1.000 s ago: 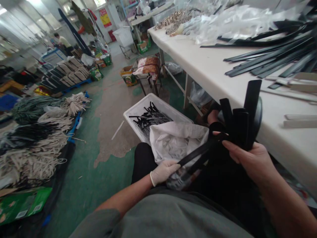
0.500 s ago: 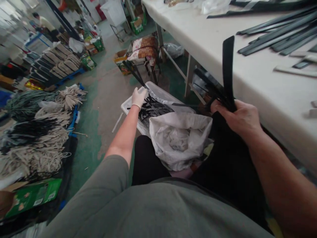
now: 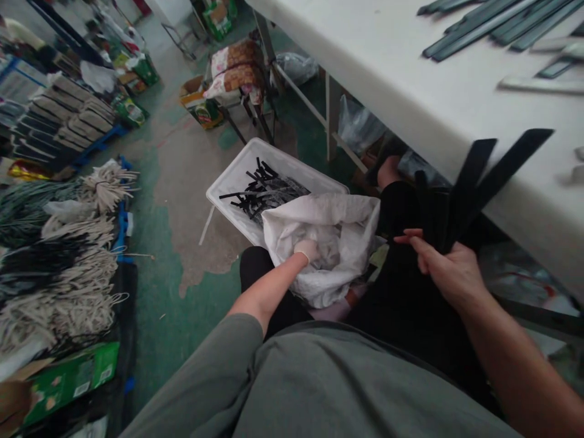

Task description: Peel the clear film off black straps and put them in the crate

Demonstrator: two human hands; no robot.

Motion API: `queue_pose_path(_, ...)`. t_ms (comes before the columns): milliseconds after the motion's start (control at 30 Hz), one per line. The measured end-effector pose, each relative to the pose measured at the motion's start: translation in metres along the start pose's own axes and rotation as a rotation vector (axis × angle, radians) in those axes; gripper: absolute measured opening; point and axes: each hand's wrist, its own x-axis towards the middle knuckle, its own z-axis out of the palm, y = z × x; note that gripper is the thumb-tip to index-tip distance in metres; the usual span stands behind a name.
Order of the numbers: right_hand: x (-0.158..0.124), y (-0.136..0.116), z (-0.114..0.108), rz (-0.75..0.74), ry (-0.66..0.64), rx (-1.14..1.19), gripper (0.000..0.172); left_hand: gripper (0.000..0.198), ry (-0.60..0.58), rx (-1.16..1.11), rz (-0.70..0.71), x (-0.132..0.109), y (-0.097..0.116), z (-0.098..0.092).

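My right hand, bare, grips a bundle of black straps that fans up against the table edge. My left hand, in a white glove, reaches down into the open white plastic bag between my knees; its fingers are hidden inside the bag. Just beyond the bag, a white plastic bin on the floor holds several short black strap pieces.
A long white table runs along the right with several dark strips on it. A padded stool and cartons stand behind the bin. Piles of cord bundles lie on the floor at left.
My left hand has come back from over the white bin and gone into the white bag. My right hand has lowered slightly, still holding the straps. The view has tilted downward.
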Motion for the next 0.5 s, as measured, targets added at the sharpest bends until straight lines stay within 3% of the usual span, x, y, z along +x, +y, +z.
queue_pose_path(100, 0.005, 0.002, 0.001, -0.013, -0.010, -0.008, 0.040, 0.016, 0.004, 0.025, -0.009, -0.003, 0.001, 0.002)
queue_pose_path(267, 0.008, 0.003, 0.001, -0.022, -0.025, -0.029, 0.039, 0.023, 0.104, -0.055, 0.053, -0.035, -0.014, -0.031)
queue_pose_path(333, 0.009, 0.004, 0.000, -0.025, -0.021, -0.045, 0.036, 0.027, 0.161, -0.259, 0.083, -0.060, -0.021, -0.045)
queue_pose_path(433, 0.009, 0.002, 0.001, 0.006, -0.029, -0.031, 0.032, 0.032, 0.258, -0.832, 0.117, -0.102, -0.022, -0.059)
queue_pose_path(500, 0.004, -0.002, 0.005, 0.062, -0.128, 0.063, 0.034, 0.033, 0.355, -1.087, 0.128, -0.130, -0.017, -0.065)
